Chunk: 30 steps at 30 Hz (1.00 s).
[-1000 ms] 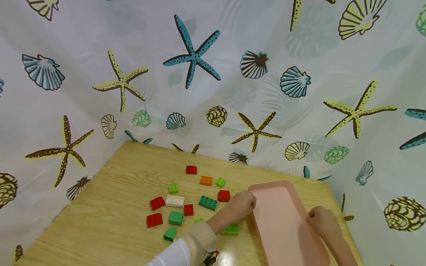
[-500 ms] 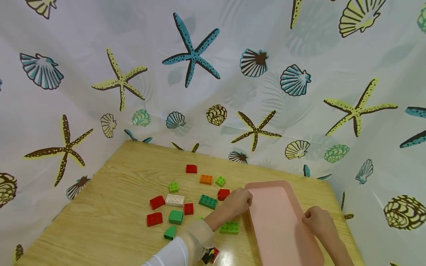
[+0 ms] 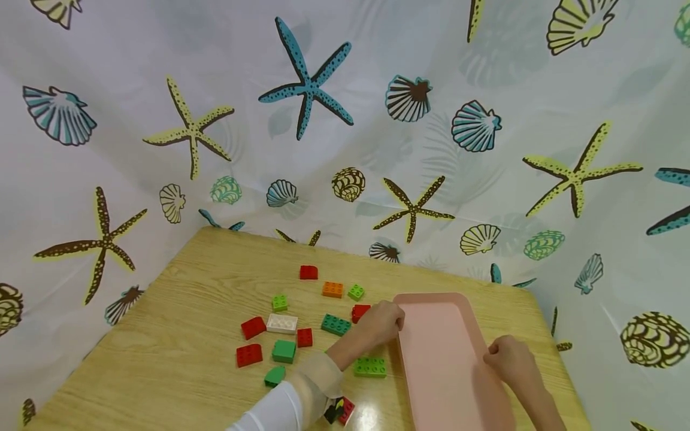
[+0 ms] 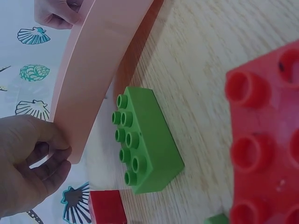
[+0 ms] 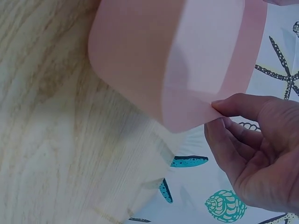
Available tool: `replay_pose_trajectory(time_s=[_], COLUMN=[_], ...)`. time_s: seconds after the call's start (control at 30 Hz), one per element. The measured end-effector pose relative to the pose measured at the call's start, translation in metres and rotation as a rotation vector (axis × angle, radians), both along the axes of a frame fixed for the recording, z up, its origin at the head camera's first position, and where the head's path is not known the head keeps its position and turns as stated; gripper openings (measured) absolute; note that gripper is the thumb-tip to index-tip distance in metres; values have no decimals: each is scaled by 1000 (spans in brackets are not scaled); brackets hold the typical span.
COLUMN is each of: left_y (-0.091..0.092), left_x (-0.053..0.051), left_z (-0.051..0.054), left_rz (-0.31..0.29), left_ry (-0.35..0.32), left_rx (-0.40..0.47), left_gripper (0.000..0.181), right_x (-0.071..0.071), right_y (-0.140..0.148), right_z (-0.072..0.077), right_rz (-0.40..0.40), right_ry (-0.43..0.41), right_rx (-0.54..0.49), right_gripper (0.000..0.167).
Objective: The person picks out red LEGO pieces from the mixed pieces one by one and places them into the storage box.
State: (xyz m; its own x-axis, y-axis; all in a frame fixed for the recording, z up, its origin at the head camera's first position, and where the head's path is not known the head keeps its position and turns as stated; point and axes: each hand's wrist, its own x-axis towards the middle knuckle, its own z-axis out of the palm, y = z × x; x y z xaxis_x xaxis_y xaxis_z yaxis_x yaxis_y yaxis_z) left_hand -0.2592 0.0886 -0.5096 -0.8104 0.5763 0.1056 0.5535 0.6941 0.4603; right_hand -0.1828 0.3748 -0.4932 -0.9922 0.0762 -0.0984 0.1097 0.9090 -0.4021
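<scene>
A long pink tray (image 3: 444, 359) with a low rim lies at the right of the table in the head view. My left hand (image 3: 384, 322) pinches its left rim near the far corner; the left wrist view shows the thumb and fingers of that hand (image 4: 30, 161) on the tray's edge (image 4: 93, 74). On the opposite side my right hand (image 3: 511, 361) pinches the right rim, thumb inside and fingers beneath in the right wrist view. Nearest to the left hand are a red brick (image 3: 360, 312) and a long light green brick (image 3: 370, 367).
Several toy bricks lie left of the tray, among them a dark green brick (image 3: 336, 324), a white brick (image 3: 282, 324) and an orange brick (image 3: 332, 290). A black piece (image 3: 333, 410) lies by the left sleeve. A shell-print curtain (image 3: 345, 131) stands behind the table.
The tray has slid a little to the left, with both hands keeping their grip on its rims. The loose bricks stay in place; the head view has shifted slightly.
</scene>
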Motion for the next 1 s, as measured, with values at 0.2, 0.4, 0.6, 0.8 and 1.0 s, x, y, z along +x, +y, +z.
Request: replay_pose_trajectory(time_s=[0.2,0.4,0.6,0.8,1.0], left_y=[-3,-4,-5,-7,-8], left_x=[-1,-4,-5,-7,-8], left_z=[-3,-9,-12,-14,-14], left_rz=[-10,-8,7,16,7], left_ry=[10,15,-19,-40,-24], left_rx=[-7,-17,-34,-37,-24], left_gripper=[22,23,22,22,24], right_x=[2,4,5,5,4], right_y=[-5,-10,-14,-16,-18], right_z=[-2,-4,-7,-9,-7], right_rz=[-7,-12,0,22,23], right_ry=[-16,-25,-12,17,11], right_rx=[-16,-19,-14,0,8], right_gripper=[37,36,37,38,38])
